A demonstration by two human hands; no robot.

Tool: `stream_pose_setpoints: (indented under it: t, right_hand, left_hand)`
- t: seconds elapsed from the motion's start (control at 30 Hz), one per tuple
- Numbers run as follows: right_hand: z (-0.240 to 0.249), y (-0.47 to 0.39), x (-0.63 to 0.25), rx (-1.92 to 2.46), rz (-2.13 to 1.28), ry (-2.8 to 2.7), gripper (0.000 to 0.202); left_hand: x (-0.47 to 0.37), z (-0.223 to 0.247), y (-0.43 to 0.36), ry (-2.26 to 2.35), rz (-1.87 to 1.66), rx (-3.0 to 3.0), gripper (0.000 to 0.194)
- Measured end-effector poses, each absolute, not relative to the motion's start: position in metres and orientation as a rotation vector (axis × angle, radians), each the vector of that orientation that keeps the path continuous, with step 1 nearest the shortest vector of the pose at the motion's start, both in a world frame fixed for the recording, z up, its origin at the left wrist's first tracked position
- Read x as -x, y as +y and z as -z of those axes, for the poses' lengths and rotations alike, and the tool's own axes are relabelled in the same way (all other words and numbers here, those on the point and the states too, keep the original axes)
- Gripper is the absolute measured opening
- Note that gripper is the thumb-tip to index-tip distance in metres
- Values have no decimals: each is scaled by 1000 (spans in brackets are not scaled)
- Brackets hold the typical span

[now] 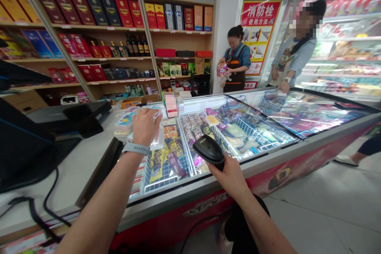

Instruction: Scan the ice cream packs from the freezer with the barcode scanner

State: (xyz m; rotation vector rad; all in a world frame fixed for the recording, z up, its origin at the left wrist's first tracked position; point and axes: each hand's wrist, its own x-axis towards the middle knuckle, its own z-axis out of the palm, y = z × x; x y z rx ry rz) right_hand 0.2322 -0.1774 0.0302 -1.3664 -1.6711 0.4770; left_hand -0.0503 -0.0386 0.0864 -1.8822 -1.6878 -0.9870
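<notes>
Left hand [145, 126], wrist w/ grey watch band, is stretched fwd and clamped on a flat clear-wrapped packet [128, 121], glossy plastic w/ printed pastel front, held over the freezer's glass lid [262, 143] near its left edge. Right hand [228, 172] grips a black, rounded matte barcode scanner [208, 151], head aimed toward the packet. Grey counter [89, 154] lies left of left hand; open floor right of right arm.

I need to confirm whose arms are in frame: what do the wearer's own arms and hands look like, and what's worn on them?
Both forearms are bare, with no sleeves and no gloves. The left hand has a watch band, pale grey, around its wrist. The right hand and its wrist show no watch, band or ring.
</notes>
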Motion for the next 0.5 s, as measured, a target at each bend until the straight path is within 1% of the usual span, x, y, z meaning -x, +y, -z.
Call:
stream_pose_setpoints:
  t: [0.07,0.13,0.27,0.33,0.5]
  right_hand:
    - [-27,-180,-239,1391,-474,-1645,13]
    - [-23,-183,-247,1410,-481,-1613,15]
    - [-18,-191,-266,1457,-493,-1536,18]
    - [-16,-195,-277,1482,-479,-1502,18]
    - [-10,-202,-301,1530,-432,-1427,18]
  left_hand:
    - [24,-82,-37,-1681,1055,1992,35]
    - [-8,-74,-31,-1786,1078,2123,41]
    - [-76,-51,-3,-2194,847,2271,63]
    - [-107,-40,14,-2275,784,2287,71]
    - [-168,-21,51,-2375,728,2257,85]
